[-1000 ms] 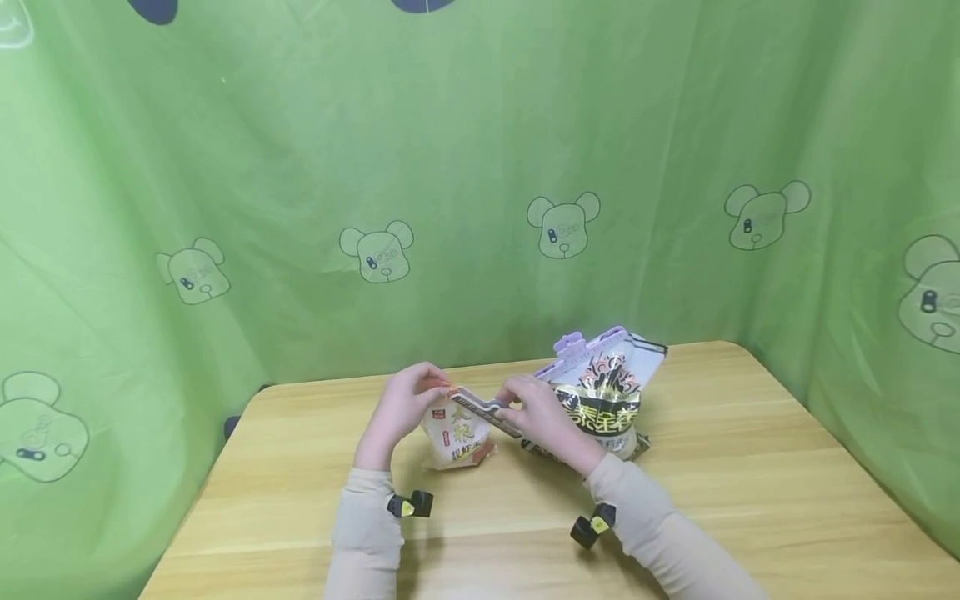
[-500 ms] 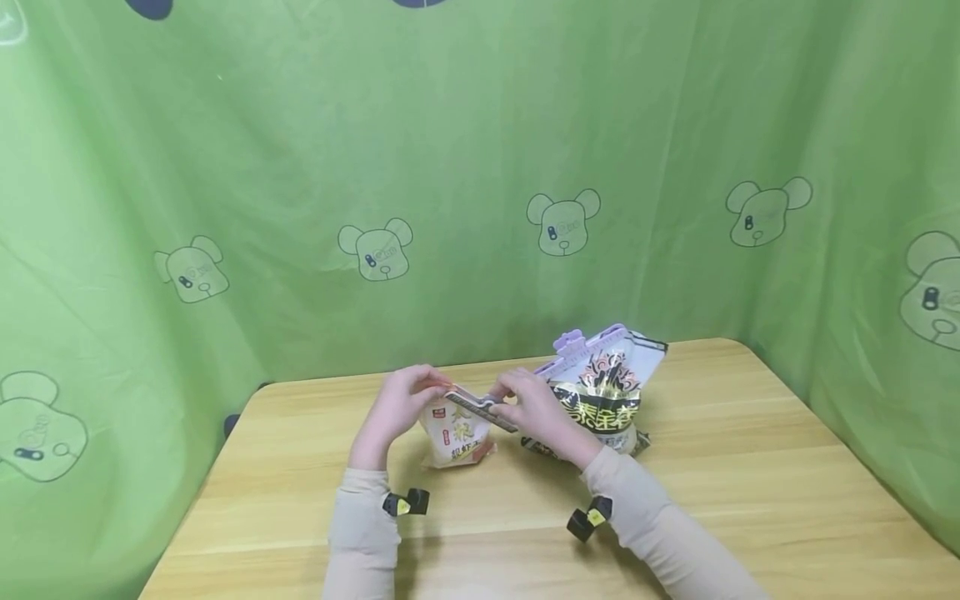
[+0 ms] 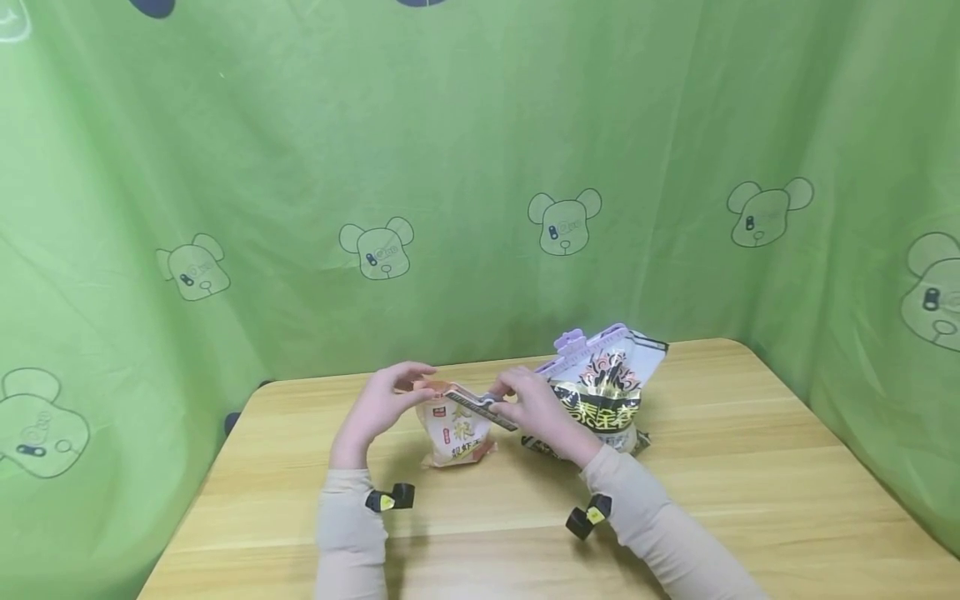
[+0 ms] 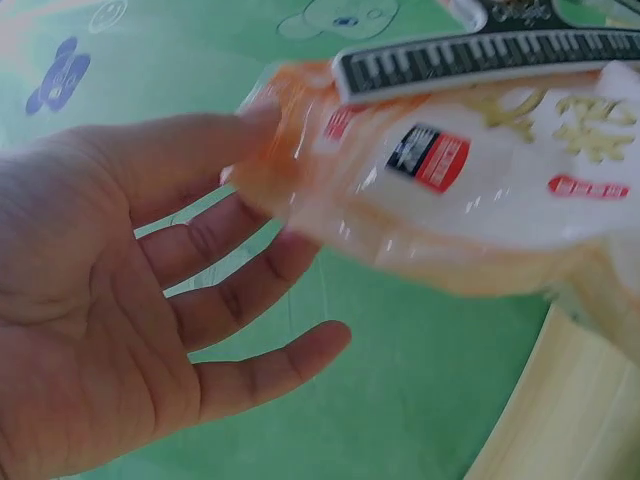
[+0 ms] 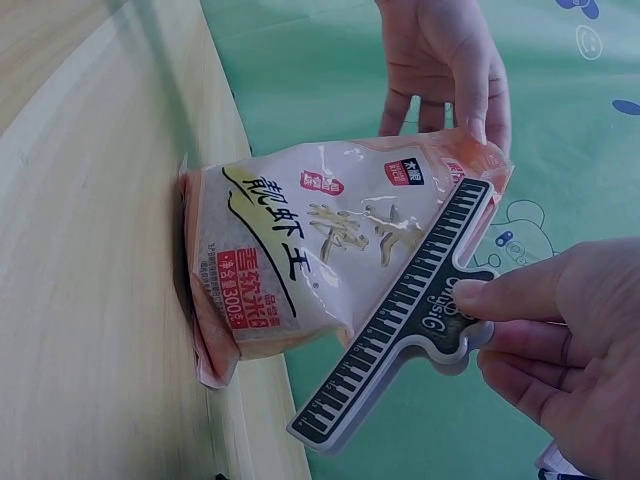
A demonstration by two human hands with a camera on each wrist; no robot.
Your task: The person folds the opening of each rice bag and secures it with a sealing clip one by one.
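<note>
A small white and orange food bag with gold lettering stands on the table, its orange top folded up. Across that top runs a clip with a piano-key pattern, one end jutting past the bag's side. My right hand pinches the clip's handle, thumb on the front and fingers behind. At the opposite top corner is my left hand, fingers spread and fairly straight. Its thumb overlaps the orange corner in the left wrist view, and two fingertips pass behind the bag.
Right behind my right hand stands a larger black, gold and white bag, closed along its top by a purple clip. The wooden table ends at a green curtain printed with bear faces.
My left hand has moved slightly left and loosened at the bag's corner, its thumb and fingers now further apart. My right hand stays on the clip's handle.
</note>
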